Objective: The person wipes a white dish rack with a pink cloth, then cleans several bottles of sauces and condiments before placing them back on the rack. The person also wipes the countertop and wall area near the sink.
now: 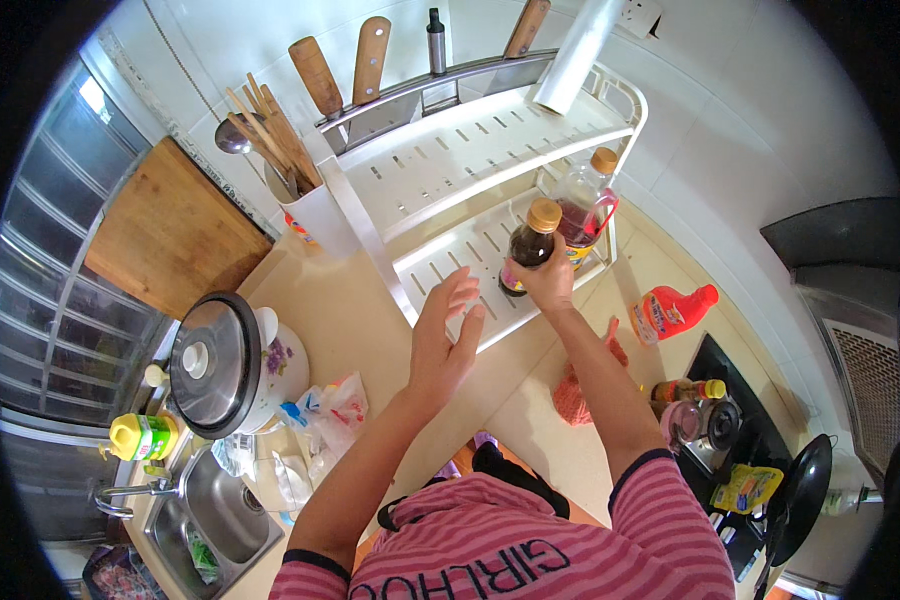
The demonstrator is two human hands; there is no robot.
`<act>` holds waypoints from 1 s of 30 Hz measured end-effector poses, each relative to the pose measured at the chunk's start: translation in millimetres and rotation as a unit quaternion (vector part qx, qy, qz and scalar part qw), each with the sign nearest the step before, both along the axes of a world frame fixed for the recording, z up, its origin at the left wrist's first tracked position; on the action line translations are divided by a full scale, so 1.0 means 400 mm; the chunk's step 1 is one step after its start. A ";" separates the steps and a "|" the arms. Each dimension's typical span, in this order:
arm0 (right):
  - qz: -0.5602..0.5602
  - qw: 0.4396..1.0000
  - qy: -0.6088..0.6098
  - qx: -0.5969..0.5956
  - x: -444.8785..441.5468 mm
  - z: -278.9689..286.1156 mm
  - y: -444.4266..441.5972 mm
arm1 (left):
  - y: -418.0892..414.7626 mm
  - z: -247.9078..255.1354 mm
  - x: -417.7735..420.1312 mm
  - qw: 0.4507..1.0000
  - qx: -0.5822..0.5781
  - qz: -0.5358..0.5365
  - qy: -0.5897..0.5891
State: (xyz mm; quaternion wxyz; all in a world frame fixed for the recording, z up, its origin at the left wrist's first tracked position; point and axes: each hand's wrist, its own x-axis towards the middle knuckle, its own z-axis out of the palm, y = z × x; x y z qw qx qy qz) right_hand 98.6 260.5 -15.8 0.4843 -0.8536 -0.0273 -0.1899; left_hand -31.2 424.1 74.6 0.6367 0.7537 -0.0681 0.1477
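Note:
My right hand [551, 277] is closed around a dark glass bottle [532, 244] with a gold cap, upright at the lower shelf of a white slotted rack [450, 262]. Behind it on the same shelf stands a larger clear plastic bottle [586, 196] with dark red liquid and an orange-brown cap. My left hand [446, 334] is empty, its fingers apart, at the front edge of the lower shelf. The upper shelf holds a plastic-wrapped roll [577, 56] at its right end. Knives with wooden handles [371, 60] stand in the rack's back rail.
A utensil holder [319, 217] adjoins the rack's left side. Left are a cutting board [176, 229], a lidded pot [221, 364], plastic bags [334, 420] and a sink [225, 510]. Right are a red cloth [574, 394], a red bottle [667, 313], jars [682, 424] and a wok [801, 499].

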 end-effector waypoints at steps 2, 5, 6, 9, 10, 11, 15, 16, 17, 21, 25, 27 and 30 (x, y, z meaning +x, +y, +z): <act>-0.006 1.000 0.007 -0.019 0.025 -0.040 -0.013 | 0.007 -0.026 -0.010 0.999 -0.029 0.001 0.019; -0.015 1.000 -0.011 -0.006 0.032 -0.048 -0.015 | 0.017 -0.042 -0.020 0.999 -0.040 -0.003 0.031; -0.002 1.000 -0.004 -0.010 0.030 -0.037 -0.015 | 0.019 -0.044 -0.021 0.999 -0.037 -0.010 0.031; 0.004 1.000 -0.027 0.000 0.038 -0.059 -0.020 | 0.029 -0.051 -0.031 0.998 -0.025 -0.037 0.046; -0.004 1.000 -0.023 -0.009 0.036 -0.059 -0.020 | 0.032 -0.051 -0.032 0.998 -0.026 -0.037 0.041; -0.013 1.000 -0.019 -0.019 0.032 -0.059 -0.021 | 0.035 -0.052 -0.032 0.998 -0.027 -0.037 0.037; -0.036 0.998 -0.053 -0.009 0.019 -0.057 -0.009 | 0.048 -0.040 -0.045 0.999 -0.015 -0.033 0.040; -0.049 0.996 -0.063 -0.034 0.017 -0.057 -0.005 | 0.051 -0.043 -0.047 0.998 -0.025 -0.028 0.043; -0.063 0.994 -0.073 -0.059 0.014 -0.058 0.001 | 0.055 -0.050 -0.049 0.998 -0.035 -0.025 0.046; -0.081 0.992 -0.054 -0.081 0.005 -0.043 0.005 | 0.071 -0.051 -0.064 0.997 -0.041 -0.018 0.065; -0.083 0.993 -0.006 -0.087 0.009 -0.034 0.006 | 0.089 -0.080 -0.071 0.996 -0.067 -0.023 0.058; -0.079 0.991 0.035 -0.098 -0.001 -0.019 0.005 | 0.087 -0.072 -0.079 0.994 -0.086 -0.029 0.061; -0.079 0.989 0.043 -0.118 -0.038 0.019 -0.006 | 0.077 -0.070 -0.088 0.992 -0.091 -0.046 0.076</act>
